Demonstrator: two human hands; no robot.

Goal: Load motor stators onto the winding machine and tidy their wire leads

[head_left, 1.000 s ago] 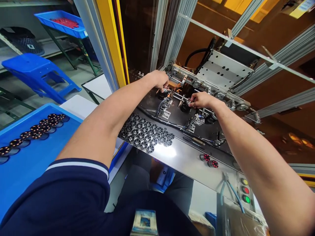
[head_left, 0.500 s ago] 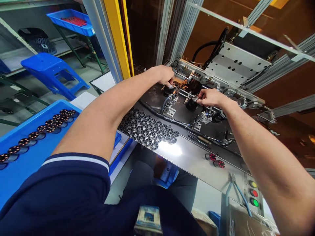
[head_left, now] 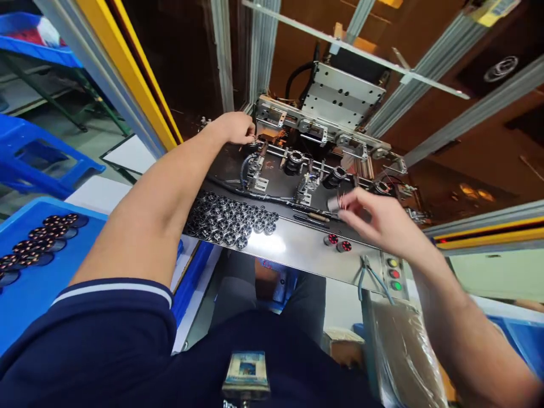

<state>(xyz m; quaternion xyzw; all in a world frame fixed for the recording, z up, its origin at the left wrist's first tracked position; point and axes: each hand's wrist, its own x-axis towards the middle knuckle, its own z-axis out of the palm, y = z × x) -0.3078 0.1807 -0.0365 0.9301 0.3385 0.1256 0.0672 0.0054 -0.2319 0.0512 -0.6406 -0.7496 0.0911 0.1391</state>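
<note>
My right hand [head_left: 376, 218] is raised above the front of the machine bed. Thumb and fingers grip a small motor part [head_left: 334, 204], a silvery cylinder with copper-coloured wire at one end, smeared by motion. My left hand [head_left: 238, 128] reaches to the leftmost black holder [head_left: 251, 147], its fingers closed at the top; what they pinch is hidden. Between the hands stand a round black holder [head_left: 294, 163] and another black holder [head_left: 335, 177] on the dark bed.
Several silvery star-patterned parts [head_left: 225, 218] crowd the ledge's left. Two red-ended cylinders [head_left: 330, 240], pliers [head_left: 369, 275] and a button panel [head_left: 395, 273] lie rightward. A blue tray [head_left: 63, 289] holds copper-wound parts. Metal rails [head_left: 323, 133] run behind the holders.
My right hand has left the middle holder and come right and toward me, with the motor part in its grip. My left hand stays at the leftmost holder. The view has swung right.
</note>
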